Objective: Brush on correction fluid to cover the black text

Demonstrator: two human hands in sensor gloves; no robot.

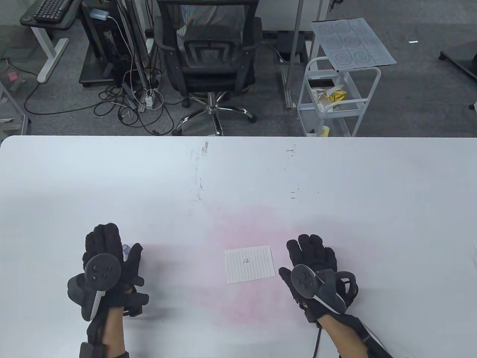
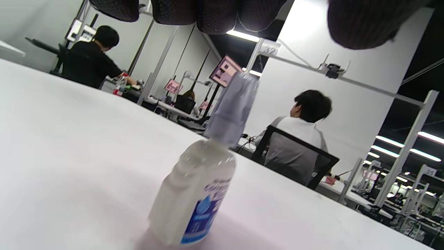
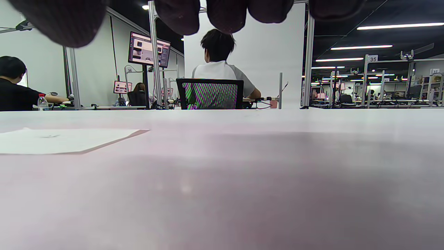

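My left hand [image 1: 108, 257] hovers over the near-left part of the white worktop [image 1: 335, 179], palm down, fingers spread apart and gripping nothing. Beneath it stands the correction fluid bottle [image 2: 201, 180], upright on the worktop; from above only its pale lilac cap [image 1: 125, 247] peeks out in the gap between my thumb and forefinger. In the left wrist view the bottle shows whole: a white body with a blue label, the translucent cap on, and the gloved fingertips [image 2: 215, 15] hanging well above the cap, apart from it.

To the right of that hand, between my two hands, lies the lined paper [image 1: 249, 264], flat on the worktop over a faint pink stain. A small patch of black text [image 1: 246, 261] sits near its middle, uncovered. I cannot read it.

My right hand [image 1: 313, 261] lies just beside the paper's right edge, palm down, fingers extended and loosely apart, holding nothing; whether it touches the worktop I cannot tell. In the right wrist view its fingertips [image 3: 222, 15] hang along the top edge, and the paper shows low at the left.

Beyond the worktop's far edge stand a black office chair [image 1: 208, 48] and a white trolley [image 1: 335, 97].
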